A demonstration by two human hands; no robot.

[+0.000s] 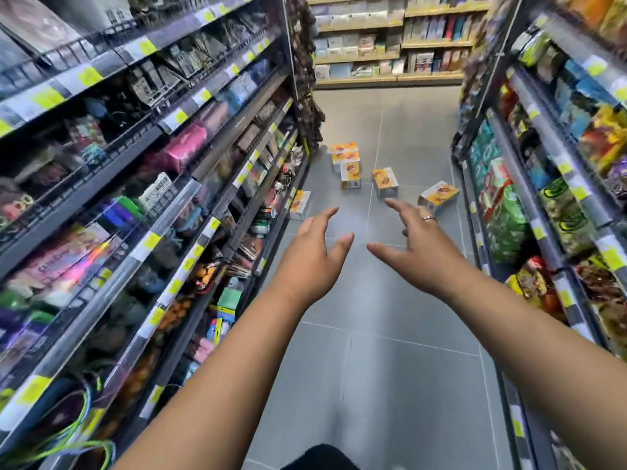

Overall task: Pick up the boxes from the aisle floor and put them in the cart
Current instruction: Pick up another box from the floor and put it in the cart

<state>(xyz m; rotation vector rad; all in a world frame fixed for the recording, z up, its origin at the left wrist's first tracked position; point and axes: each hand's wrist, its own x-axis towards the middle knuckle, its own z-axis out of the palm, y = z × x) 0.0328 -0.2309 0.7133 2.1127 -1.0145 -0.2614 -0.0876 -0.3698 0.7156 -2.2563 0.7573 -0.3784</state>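
1. Boxes: small orange-and-white cardboard boxes lie scattered on the grey tiled aisle floor. All are farther down the aisle than both grips, and none is touched.
2. The far cluster of boxes sits close to the left shelving. Two of them seem stacked, with a third standing against their front. This cluster is farthest from the grips.
3. The middle box stands alone just right of the cluster, in line with the gap between the two grips.
4. The tilted box lies at an angle near the foot of the right shelving. In the head view it shows just beyond the right grip's fingertips and is the box nearest to that grip, though well below it on the floor.
5. The leaning box stands on edge against the base of the left shelving, just beyond the left grip and slightly to its left.
6. The left grip is stretched forward with its back up, fingers spread and only gently bent, and holds nothing.
7. The right grip reaches forward in the same way. Its thumb points inward towards the left thumb, its fingers are loosely extended, and a thin ring sits on one finger. It too holds nothing.
8. The two grips are side by side and apart, with bare floor showing between the thumbs.
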